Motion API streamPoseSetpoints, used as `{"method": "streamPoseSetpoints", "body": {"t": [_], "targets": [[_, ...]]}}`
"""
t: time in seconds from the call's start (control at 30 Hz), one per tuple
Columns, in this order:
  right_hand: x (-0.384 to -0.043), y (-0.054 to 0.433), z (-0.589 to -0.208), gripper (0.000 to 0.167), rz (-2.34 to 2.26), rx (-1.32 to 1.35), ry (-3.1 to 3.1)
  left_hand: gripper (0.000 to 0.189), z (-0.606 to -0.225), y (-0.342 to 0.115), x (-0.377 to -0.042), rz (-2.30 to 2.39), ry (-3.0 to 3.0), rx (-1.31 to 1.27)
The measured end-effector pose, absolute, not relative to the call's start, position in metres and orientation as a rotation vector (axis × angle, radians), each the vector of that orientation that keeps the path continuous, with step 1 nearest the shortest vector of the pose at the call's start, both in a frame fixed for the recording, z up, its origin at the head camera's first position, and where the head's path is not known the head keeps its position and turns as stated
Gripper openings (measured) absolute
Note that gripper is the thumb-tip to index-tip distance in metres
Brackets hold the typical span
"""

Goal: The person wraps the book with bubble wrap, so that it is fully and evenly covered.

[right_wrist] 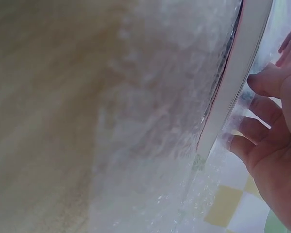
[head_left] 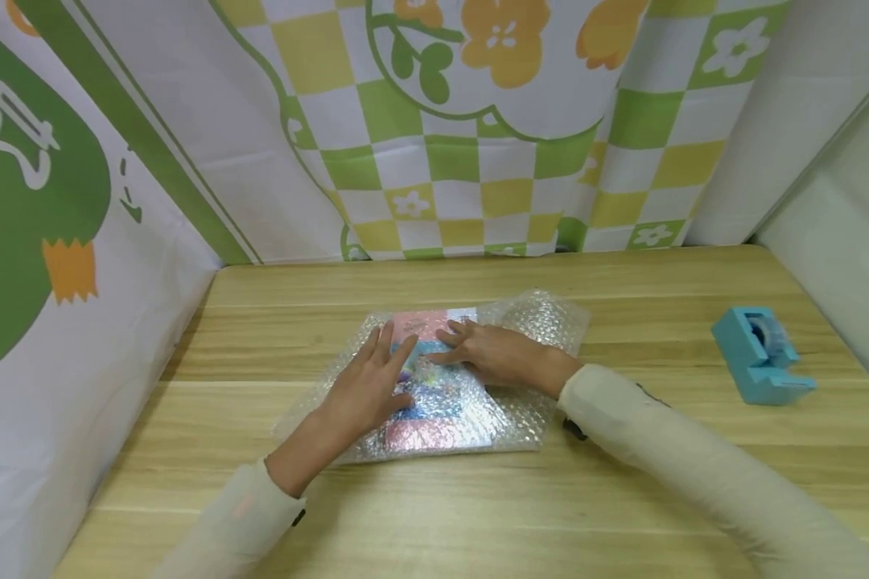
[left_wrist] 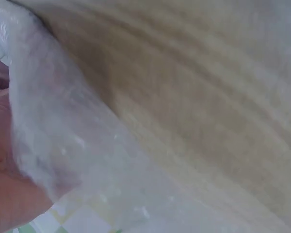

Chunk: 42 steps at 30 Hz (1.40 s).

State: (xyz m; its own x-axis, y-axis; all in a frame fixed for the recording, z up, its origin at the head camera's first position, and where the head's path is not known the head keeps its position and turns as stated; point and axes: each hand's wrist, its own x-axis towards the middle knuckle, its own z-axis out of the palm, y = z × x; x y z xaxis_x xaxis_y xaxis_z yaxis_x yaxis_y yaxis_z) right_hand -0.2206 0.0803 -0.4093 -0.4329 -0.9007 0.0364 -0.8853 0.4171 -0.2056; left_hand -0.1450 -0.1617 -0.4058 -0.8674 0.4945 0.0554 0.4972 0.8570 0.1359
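Wood surrounds the bubble wrap [head_left: 550, 318] on the table [head_left: 442, 515], with a blue tape dispenser [head_left: 763, 388] well apart near the right edge. The flat pink-and-blue item [head_left: 423, 435] lies mid-table amid the wrap; the left hand [head_left: 362, 394] and right hand [head_left: 503, 354] rest over it, fingers spread, hiding some print. The left wrist view cuts off the left fingers behind hazy film, probably the wrap; only the right wrist view clearly shows the item's pale side.

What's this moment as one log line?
left hand: on bubble wrap; right hand: on bubble wrap; printed item: within bubble wrap; tape dispenser: at right
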Motion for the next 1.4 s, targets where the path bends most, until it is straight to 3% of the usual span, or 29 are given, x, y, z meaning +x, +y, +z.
{"method": "streamPoseSetpoints", "body": {"t": [0.4, 0.73, 1.4], "targets": [[-0.22, 0.079, -0.408, 0.045, -0.327, -1.577, 2.554, 0.097, -0.401, -0.172, -0.165, -0.105, -3.126, -0.987], [-0.22, 0.08, -0.411, 0.043, -0.316, -1.597, 2.57, 0.083, -0.415, -0.187, -0.175, -0.18, -3.066, -1.135], [-0.221, 0.092, -0.421, 0.046, -0.538, -1.624, 2.586, 0.074, -0.42, -0.19, -0.176, -0.183, -3.024, -1.162]]}}
